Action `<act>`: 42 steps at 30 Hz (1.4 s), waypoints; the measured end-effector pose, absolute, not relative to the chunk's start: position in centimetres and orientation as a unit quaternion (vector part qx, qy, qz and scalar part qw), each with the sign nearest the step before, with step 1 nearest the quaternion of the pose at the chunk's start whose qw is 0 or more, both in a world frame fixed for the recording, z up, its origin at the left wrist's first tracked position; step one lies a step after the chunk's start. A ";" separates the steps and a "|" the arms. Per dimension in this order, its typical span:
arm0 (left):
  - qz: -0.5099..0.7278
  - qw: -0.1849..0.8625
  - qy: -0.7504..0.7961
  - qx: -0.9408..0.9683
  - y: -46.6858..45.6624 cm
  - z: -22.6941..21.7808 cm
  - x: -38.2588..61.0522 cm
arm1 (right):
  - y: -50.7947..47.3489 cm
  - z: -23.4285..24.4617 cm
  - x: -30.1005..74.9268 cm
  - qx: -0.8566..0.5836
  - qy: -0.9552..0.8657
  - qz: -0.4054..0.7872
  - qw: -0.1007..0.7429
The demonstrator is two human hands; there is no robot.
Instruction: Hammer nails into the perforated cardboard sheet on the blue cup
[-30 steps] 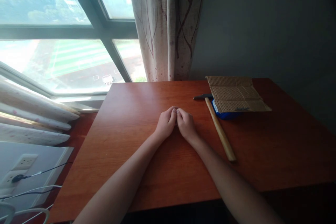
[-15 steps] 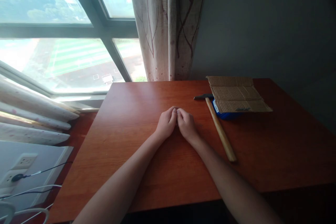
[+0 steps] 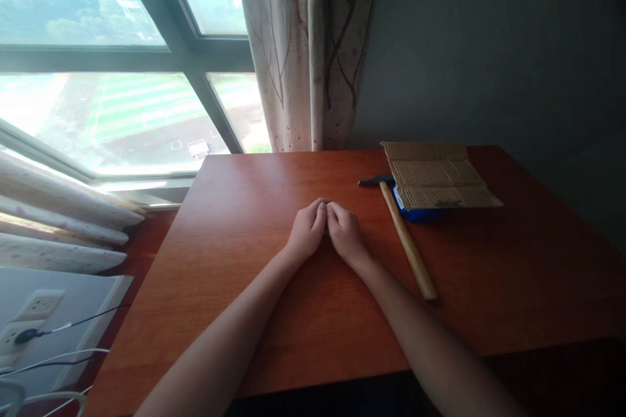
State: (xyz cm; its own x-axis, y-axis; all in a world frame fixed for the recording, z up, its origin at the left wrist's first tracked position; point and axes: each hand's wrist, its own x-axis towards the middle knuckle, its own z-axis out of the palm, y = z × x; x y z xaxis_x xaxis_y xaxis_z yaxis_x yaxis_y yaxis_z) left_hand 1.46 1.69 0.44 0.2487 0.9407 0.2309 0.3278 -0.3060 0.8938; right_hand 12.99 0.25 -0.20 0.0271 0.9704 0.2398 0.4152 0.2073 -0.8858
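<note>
My left hand (image 3: 308, 228) and my right hand (image 3: 343, 229) rest together on the wooden table, thumbs side by side and fingers curled inward. Both are closed, and no object shows in them; their palms are hidden. To the right of my right hand lies a hammer (image 3: 407, 241), its wooden handle pointing toward me and its dark head at the far end. A folded piece of corrugated cardboard (image 3: 435, 172) sits on top of a blue object (image 3: 423, 215), mostly covered, beside the hammer head. Small thin pieces resembling nails (image 3: 447, 202) lie on the cardboard's near edge.
The reddish-brown table (image 3: 235, 208) has its far edge near a patterned curtain (image 3: 283, 65) and a dark wall (image 3: 489, 45). A large window (image 3: 137, 117) is at the left. Below it, a wall socket (image 3: 44, 303) has a plug and cables.
The whole view has shifted very slightly. My hands stay together in the same pose, and the hammer and cardboard have not moved on the table.
</note>
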 end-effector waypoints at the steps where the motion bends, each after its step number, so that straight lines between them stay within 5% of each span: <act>1: 0.411 0.374 0.455 0.696 1.7 0.5 1.5 | 0.3 -0.2 13.0 -0.551 -0.628 0.304 0.457; 42: 0.413 0.371 0.452 0.698 1.7 0.4 1.5 | 0.3 -0.2 13.1 -0.553 -0.631 0.302 0.453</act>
